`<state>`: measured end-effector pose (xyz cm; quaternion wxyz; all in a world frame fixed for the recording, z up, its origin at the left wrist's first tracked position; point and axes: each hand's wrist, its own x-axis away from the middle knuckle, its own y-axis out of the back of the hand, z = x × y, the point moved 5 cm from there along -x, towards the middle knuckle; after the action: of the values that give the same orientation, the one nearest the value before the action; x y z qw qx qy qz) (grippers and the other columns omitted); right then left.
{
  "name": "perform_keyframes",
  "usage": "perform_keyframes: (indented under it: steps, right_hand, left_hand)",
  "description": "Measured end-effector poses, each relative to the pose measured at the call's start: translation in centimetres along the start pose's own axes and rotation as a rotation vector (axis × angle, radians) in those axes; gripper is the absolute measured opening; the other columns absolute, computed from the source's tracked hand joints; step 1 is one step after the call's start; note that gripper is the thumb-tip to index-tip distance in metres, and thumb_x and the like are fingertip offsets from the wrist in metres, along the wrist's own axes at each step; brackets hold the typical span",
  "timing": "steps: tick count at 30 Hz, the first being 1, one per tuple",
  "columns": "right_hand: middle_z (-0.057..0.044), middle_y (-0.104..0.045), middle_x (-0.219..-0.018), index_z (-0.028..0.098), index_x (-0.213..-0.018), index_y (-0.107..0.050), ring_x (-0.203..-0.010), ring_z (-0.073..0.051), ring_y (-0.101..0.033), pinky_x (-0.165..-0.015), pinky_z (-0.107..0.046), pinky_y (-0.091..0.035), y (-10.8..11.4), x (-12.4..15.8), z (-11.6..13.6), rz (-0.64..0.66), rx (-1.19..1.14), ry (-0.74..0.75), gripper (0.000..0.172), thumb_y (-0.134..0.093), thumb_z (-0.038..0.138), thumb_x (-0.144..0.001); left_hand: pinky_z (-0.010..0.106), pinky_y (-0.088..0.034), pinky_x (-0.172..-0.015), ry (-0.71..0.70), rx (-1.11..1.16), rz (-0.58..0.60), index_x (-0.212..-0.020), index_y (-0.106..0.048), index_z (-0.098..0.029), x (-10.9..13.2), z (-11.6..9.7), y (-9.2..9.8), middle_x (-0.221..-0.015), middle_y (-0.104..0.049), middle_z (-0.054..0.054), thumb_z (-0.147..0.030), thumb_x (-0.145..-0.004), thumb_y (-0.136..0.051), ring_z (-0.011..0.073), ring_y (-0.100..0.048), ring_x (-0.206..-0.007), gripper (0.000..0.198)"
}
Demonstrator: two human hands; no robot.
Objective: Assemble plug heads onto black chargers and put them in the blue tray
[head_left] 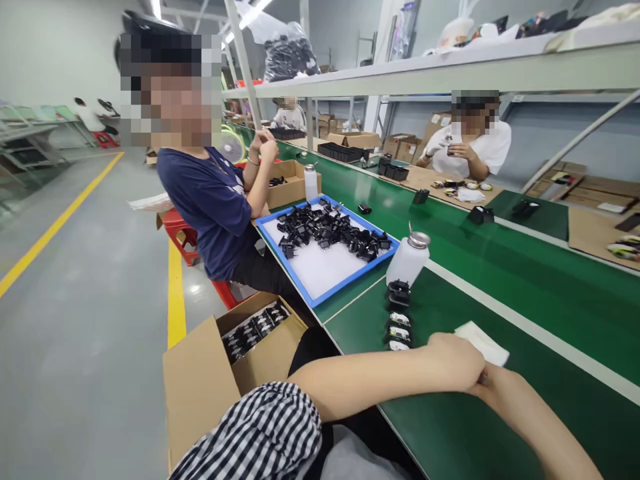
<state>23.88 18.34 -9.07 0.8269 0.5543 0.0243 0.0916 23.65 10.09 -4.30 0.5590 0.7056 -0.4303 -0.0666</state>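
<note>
My left hand [454,357] and my right hand [497,390] meet low over the green workbench [450,407], with their fingers mostly hidden. A small dark object [483,378] shows between them, too small to identify. A folded white cloth [483,343] lies against my left hand. Just left of that hand, a short row of black-and-white plug adapters [399,327] stands on the bench. A white dispensing bottle with a metal top [409,261] stands beyond them. My left forearm has a black-and-white checked sleeve [255,430].
A blue-rimmed tray [325,250] holds a heap of black plug adapters. An open cardboard box [200,380] with black items sits left of the bench. A co-worker in a navy shirt [205,207] sits beside the tray; others work across and along the bench.
</note>
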Motion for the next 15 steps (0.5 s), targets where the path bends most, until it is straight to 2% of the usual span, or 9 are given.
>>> perform_keyframes:
  steps: [2,4,6,8,9,10,12,15]
  right_hand:
    - [0.001,-0.058,-0.05,0.025,-0.073,-0.058,-0.05,-0.021,-0.056,-0.043,-0.026,-0.041,-0.1,0.5,0.4,0.114,-0.06,-0.027,0.022,-0.049,0.039,-0.058]
    - [0.0,-0.06,-0.057,0.024,-0.085,-0.056,-0.056,-0.021,-0.057,-0.048,-0.027,-0.042,0.2,1.0,1.1,0.126,-0.11,-0.045,0.03,-0.045,0.041,-0.064]
    - [-0.001,-0.062,-0.064,0.023,-0.093,-0.053,-0.062,-0.021,-0.058,-0.053,-0.027,-0.043,0.5,1.0,1.9,0.096,-0.14,-0.033,0.034,-0.041,0.041,-0.067]
    - [-0.002,-0.062,-0.072,0.022,-0.096,-0.051,-0.066,-0.021,-0.058,-0.058,-0.028,-0.044,0.6,0.3,2.3,0.087,-0.164,-0.017,0.034,-0.041,0.039,-0.068]
    - [-0.003,-0.062,-0.076,0.021,-0.096,-0.051,-0.068,-0.021,-0.058,-0.061,-0.029,-0.044,0.7,-0.3,2.4,0.085,-0.172,-0.018,0.033,-0.041,0.038,-0.069]
    - [-0.003,-0.062,-0.08,0.02,-0.096,-0.051,-0.071,-0.021,-0.057,-0.064,-0.029,-0.043,0.7,-1.0,2.3,0.084,-0.177,-0.027,0.033,-0.041,0.037,-0.069]
    - [-0.005,-0.061,-0.082,0.018,-0.094,-0.05,-0.073,-0.021,-0.057,-0.065,-0.03,-0.043,0.8,-2.5,2.0,0.086,-0.183,-0.05,0.032,-0.041,0.035,-0.07]
    - [-0.005,-0.061,-0.076,0.017,-0.096,-0.049,-0.07,-0.021,-0.057,-0.062,-0.03,-0.043,0.5,-4.1,1.8,0.086,-0.18,-0.049,0.031,-0.043,0.033,-0.069]
  left_hand:
    - [0.026,-0.043,-0.059,-0.018,-0.004,-0.017,-0.083,-0.056,-0.008,0.6,0.4,0.0,-0.087,-0.057,0.013,-0.015,-0.064,-0.054,0.0208,-0.053,-0.08,0.02]
    - [0.027,-0.043,-0.06,0.004,0.016,-0.075,-0.084,-0.057,-0.01,1.9,1.7,0.7,-0.085,-0.059,0.011,-0.019,-0.063,-0.055,0.0215,-0.054,-0.078,0.023]
    - [0.03,-0.043,-0.065,0.118,0.082,-0.214,-0.088,-0.056,-0.014,3.6,4.8,2.1,-0.087,-0.059,0.009,-0.02,-0.065,-0.052,0.0224,-0.054,-0.081,0.024]
    - [0.031,-0.04,-0.073,0.284,0.191,-0.469,-0.098,-0.051,-0.019,5.2,9.1,3.7,-0.096,-0.056,0.007,-0.015,-0.068,-0.046,0.021,-0.051,-0.089,0.031]
    - [0.031,-0.039,-0.075,0.382,0.255,-0.521,-0.1,-0.049,-0.016,5.6,11.4,3.9,-0.1,-0.055,0.009,-0.013,-0.066,-0.047,0.0217,-0.05,-0.092,0.035]
    - [0.031,-0.039,-0.076,0.389,0.275,-0.515,-0.104,-0.046,-0.012,5.5,13.1,3.8,-0.103,-0.052,0.011,-0.012,-0.062,-0.051,0.023,-0.048,-0.094,0.042]
    - [0.026,-0.039,-0.077,0.329,0.311,-0.483,-0.109,-0.042,-0.011,4.2,15.2,3.0,-0.106,-0.051,0.01,-0.015,-0.054,-0.06,0.0208,-0.048,-0.094,0.058]
    - [0.023,-0.041,-0.071,0.205,0.425,-0.5,-0.112,-0.038,-0.011,1.7,16.0,1.3,-0.101,-0.054,0.006,-0.023,-0.049,-0.065,0.0179,-0.052,-0.087,0.069]
